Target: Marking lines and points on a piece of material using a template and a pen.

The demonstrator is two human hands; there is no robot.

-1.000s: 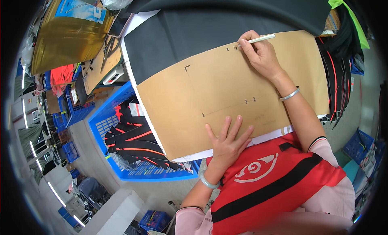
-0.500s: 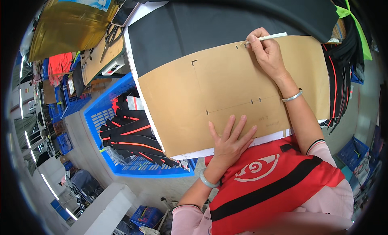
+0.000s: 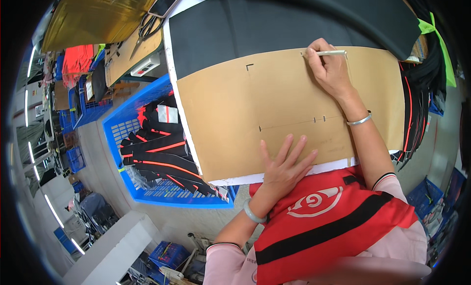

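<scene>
A large brown paper pattern [image 3: 216,108] with small black slot marks and faint lines lies over black fabric [image 3: 206,42] on the table. My right hand [image 3: 328,69] pinches a slim white marking pencil [image 3: 333,53] near the pattern's far edge. The pencil's tip is hidden by my fingers, so I cannot tell whether it touches. My left hand [image 3: 287,167] lies with fingers spread flat on the near part of the pattern, left of my right forearm. White sheet edges [image 3: 235,179] show under the pattern's near side.
Left of the table, a blue crate [image 3: 147,196] holds black pieces with orange stripes [image 3: 162,145]. Scissors [image 3: 147,29] and a phone [image 3: 167,3] lie at the far left. More striped black pieces [image 3: 409,108] hang at the right, near a neon green strip [image 3: 436,39].
The view has shifted slightly. My right hand has tipped the pencil nearer to level at the pattern's far edge. My left hand stays spread on the pattern.
</scene>
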